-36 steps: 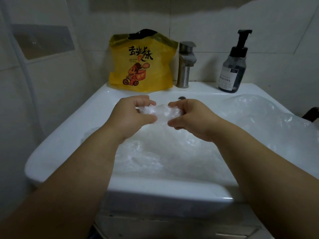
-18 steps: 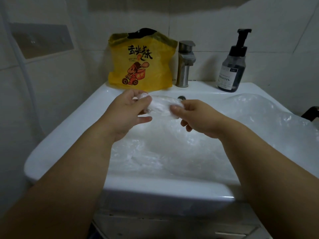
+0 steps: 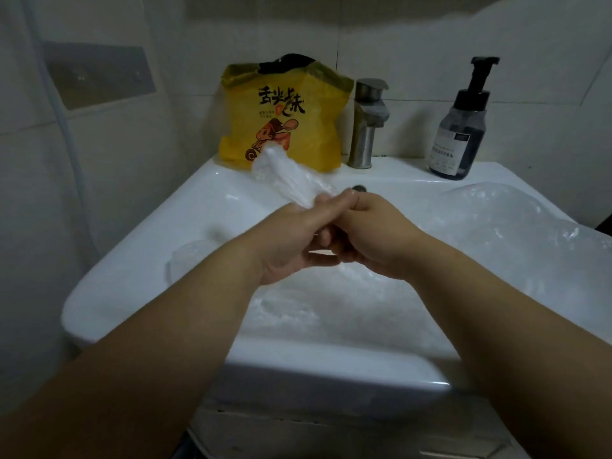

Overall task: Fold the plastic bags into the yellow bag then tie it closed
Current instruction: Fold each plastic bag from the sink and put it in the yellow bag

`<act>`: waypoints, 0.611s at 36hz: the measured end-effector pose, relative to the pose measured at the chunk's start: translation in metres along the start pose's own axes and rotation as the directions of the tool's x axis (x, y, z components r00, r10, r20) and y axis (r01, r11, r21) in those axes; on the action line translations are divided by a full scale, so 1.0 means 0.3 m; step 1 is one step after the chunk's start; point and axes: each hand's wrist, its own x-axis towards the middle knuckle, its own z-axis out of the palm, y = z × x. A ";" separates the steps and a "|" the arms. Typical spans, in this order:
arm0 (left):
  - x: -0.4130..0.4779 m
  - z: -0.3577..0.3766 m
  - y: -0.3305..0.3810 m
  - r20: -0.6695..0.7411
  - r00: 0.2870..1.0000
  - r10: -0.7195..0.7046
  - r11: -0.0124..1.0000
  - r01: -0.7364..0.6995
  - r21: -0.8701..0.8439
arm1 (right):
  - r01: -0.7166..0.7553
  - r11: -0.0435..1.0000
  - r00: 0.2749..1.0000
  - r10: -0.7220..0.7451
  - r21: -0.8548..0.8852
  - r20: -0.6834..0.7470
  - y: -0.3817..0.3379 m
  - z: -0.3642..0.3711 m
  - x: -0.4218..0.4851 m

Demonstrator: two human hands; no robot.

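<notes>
- The yellow bag (image 3: pixel 284 117) stands upright at the back edge of the sink (image 3: pixel 149 260), against the tiled wall and just left of the faucet (image 3: pixel 366 127).
- Its front carries bold black Chinese characters above a cartoon figure on a wheeled vehicle. A small line of print between them is too small to read.
- The bag's mouth is open at the top, and something black shows inside it. I cannot tell what it is.
- A dark pump bottle (image 3: pixel 460 127) stands near the sink's back right corner. It has a black pump head and a grey label whose writing is too small to read.
- The left hand (image 3: pixel 291 236) and right hand (image 3: pixel 374 240) are pressed together over the middle of the basin.
- The left hand's fingers lie across the right hand's curled ones.
- Both hands pinch the near end of a rolled clear bag (image 3: pixel 288 180). It sticks out from their fingertips and slants up toward the yellow bag, its far end showing in front of the cartoon.
- Loose clear bags (image 3: pixel 331 309) lie crumpled in the basin beneath the hands.
- A puffed clear bag (image 3: pixel 513 220) rests over the sink's right edge.
- A small clear piece (image 3: pixel 188 256) lies on the left side of the sink.
</notes>
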 end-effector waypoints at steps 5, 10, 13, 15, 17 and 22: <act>0.001 0.006 0.007 -0.115 0.993 0.035 0.999 -0.034 0.011 | 0.011 0.977 0.999 -0.004 -0.215 0.033 0.007 0.014 -0.002; 0.008 -0.007 0.014 -0.176 0.980 0.088 0.983 -0.115 -0.146 | -0.034 0.978 0.997 0.047 -0.205 0.057 0.001 0.013 0.002; 0.007 -0.025 0.035 -0.241 0.967 0.088 0.934 -0.163 -0.317 | -0.082 0.976 0.992 0.099 -0.203 0.074 -0.006 -0.001 0.001; 0.002 -0.031 0.047 -0.249 0.965 0.085 0.907 -0.178 -0.381 | -0.089 0.982 0.990 0.106 -0.165 0.097 -0.011 -0.003 0.000; 0.001 -0.041 0.050 -0.265 0.961 0.081 0.881 -0.194 -0.432 | -0.090 0.987 0.989 0.105 -0.135 0.105 -0.016 -0.002 -0.001; 0.004 -0.065 0.048 -0.340 0.936 0.094 0.854 -0.251 -0.456 | -0.094 0.992 0.990 0.102 -0.085 0.096 -0.007 -0.009 0.003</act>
